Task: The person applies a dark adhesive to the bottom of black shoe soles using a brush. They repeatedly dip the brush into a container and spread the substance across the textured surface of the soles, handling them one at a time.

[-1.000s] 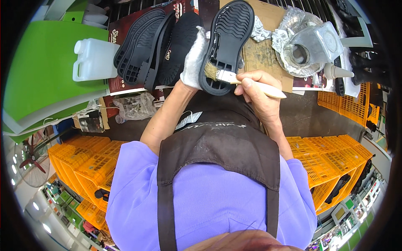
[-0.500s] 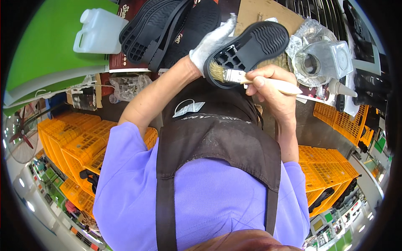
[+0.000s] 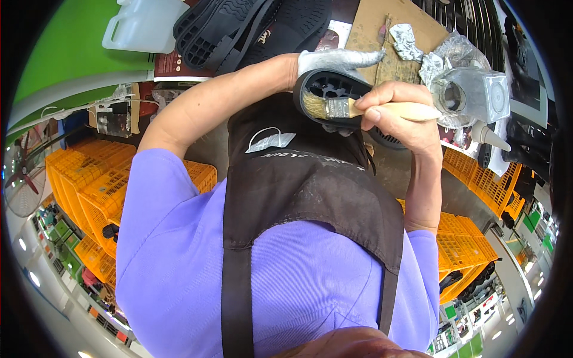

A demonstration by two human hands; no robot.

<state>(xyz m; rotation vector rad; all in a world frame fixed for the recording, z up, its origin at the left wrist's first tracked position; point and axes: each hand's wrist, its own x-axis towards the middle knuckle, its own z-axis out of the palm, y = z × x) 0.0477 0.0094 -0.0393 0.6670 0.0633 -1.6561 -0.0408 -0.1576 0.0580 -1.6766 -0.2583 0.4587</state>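
My left hand, in a whitish glove, holds a black shoe sole in front of my apron. Its fingers stretch along the sole's far side, and a gloved fingertip shows below the near edge. A flat paintbrush with pale bristles and a wooden handle is gripped in my bare right hand. The bristles rest inside the heel end of the sole, against its raised rim beside the grid of cavities. My right hand hides much of the sole's other end.
More black soles lie on the bench beyond my left arm, near a white plastic jug. On the right stand a clear plastic container and a white nozzle bottle, beside stained cardboard. Orange crates flank me.
The sole has turned and tilted, so its toe end now points down to the right behind my right hand. My left elbow has swung outward. The brush stays against the heel rim.
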